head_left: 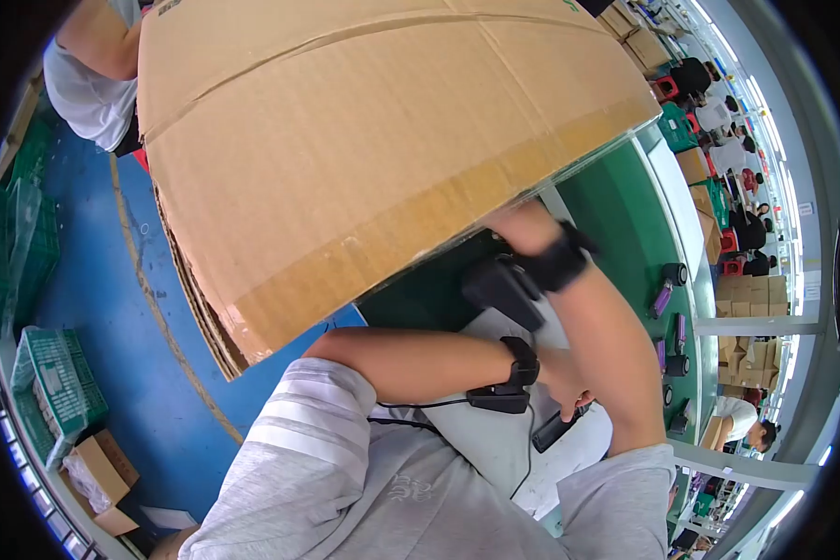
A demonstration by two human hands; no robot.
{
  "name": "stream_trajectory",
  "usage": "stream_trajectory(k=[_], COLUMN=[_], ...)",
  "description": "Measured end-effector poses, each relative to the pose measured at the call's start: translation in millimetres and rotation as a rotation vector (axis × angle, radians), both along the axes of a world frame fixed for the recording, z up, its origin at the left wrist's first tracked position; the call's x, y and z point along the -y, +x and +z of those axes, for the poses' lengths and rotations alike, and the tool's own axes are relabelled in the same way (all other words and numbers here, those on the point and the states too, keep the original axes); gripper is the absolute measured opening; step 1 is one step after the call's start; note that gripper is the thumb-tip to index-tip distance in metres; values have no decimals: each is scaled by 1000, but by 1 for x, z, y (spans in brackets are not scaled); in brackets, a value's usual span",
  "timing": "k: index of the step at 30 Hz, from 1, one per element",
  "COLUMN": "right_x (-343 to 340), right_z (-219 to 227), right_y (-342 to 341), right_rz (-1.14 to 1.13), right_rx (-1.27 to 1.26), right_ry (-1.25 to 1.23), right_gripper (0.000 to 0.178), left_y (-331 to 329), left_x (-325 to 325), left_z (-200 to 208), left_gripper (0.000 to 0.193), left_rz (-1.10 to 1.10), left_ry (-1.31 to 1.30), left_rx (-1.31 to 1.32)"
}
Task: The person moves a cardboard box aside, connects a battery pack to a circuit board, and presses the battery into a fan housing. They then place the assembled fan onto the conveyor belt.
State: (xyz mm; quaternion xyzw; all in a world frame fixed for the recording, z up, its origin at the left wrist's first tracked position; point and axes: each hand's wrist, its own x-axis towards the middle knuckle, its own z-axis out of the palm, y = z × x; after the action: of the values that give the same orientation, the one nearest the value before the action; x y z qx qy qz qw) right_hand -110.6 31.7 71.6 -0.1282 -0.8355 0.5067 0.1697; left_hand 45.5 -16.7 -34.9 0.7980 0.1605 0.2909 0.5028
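My left forearm crosses in front of my body, and my left hand (562,381) is partly hidden behind my right forearm. Its bent fingers are at the upper end of a black oblong object (553,431), which lies over a white surface (471,439); they look closed on it. My right hand (521,224) reaches up to the lower edge of a large brown cardboard box (392,149), where the box hides its fingers. Both wrists wear black straps with black modules, and the right one is blurred.
On the right, a green conveyor belt (616,210) carries several purple-and-black devices (663,297). Green crates (61,378) and an open carton (98,476) stand on the blue floor at left. One person (93,79) is near the box; others sit at far right.
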Motion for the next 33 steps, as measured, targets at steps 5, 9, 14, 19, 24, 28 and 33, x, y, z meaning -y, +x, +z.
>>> stream_trajectory(k=[5, 9, 14, 19, 24, 28, 33], right_x=[5, 50, 85, 121, 147, 157, 155], right_z=[82, 84, 59, 33, -4, -23, -26], right_y=[71, 164, 254, 308, 299, 295, 297], right_rz=[-126, -298, -600, -989, -1094, -1163, -1138], right_rx=[590, 149, -165, 251, 354, 324, 302], right_ry=[-406, -633, -738, -348, 111, 220, 165], right_gripper=[45, 45, 38, 21, 13, 13, 13], left_y=[-16, -31, -29, -45, -45, -47, -50], left_x=[1, 12, 9, -2, -1, 1, 3], left_z=[22, 23, 23, 45, 47, 56, 64], left_gripper=[27, 28, 28, 28, 28, 30, 29], left_rz=[-73, 8, -70, -163, -190, -178, -170], left_ry=[-22, -28, -192, -375, -572, -614, -456], left_rx=[-48, -55, 93, -133, -139, -184, -225])
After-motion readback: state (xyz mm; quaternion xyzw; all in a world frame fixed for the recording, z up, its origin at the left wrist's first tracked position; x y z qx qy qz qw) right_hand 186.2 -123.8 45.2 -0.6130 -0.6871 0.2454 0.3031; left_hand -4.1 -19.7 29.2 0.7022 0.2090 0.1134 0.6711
